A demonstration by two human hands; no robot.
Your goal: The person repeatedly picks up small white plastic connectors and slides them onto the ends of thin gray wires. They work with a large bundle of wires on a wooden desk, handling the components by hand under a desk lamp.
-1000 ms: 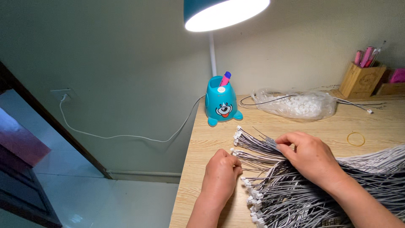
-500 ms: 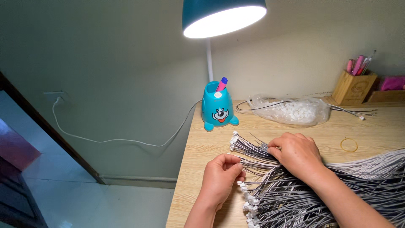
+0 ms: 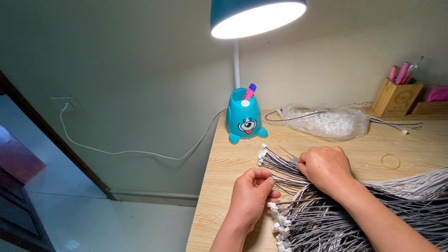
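A thick sheaf of thin grey wires [image 3: 354,210], each tipped with a small white plastic connector, fans across the pale wood-grain desk [image 3: 224,163] at lower right of the frame. The right hand [image 3: 326,169] lies curled and pressed on the bundle, while the left hand [image 3: 251,196] pinches a few strands near their ends. Beyond, at centre, a glossy teal lamp base [image 3: 243,116] shaped like a cartoon animal holds a purple marker. A crumpled clear plastic bag [image 3: 326,122] holds white connectors; a wooden box [image 3: 395,98] at upper right holds pink pens.

clear plastic bag [image 3: 326,122], white connectors, desk back
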